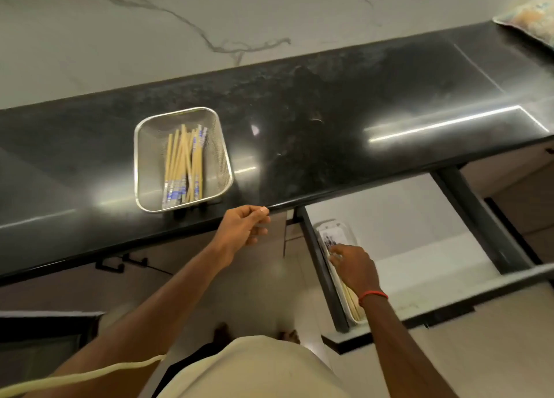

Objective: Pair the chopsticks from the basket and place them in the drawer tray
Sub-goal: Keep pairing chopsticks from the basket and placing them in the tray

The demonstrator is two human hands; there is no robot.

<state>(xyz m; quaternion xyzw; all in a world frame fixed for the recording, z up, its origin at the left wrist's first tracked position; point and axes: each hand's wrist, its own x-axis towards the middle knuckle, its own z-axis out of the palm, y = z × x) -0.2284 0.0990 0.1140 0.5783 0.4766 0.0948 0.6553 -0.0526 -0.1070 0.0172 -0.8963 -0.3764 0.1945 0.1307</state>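
A metal mesh basket [144, 145] stands on the black counter and holds several wooden chopsticks [184, 163] with blue-and-silver patterned ends. To its right and below, a drawer is pulled out, with a narrow white tray [344, 228] along its left side. My right hand [355, 267] is down in the tray, fingers closed on a pair of chopsticks [353, 306] whose wooden tips stick out behind my wrist. My left hand [242, 228] hovers at the counter's front edge, right of the basket, fingers loosely curled with nothing visible in them.
The open drawer [419, 241] has dark side rails and a pale floor. The black counter [329, 112] runs along a marble wall. A patterned tray [530, 19] sits at the far right. Cabinet handles [120, 264] show under the counter.
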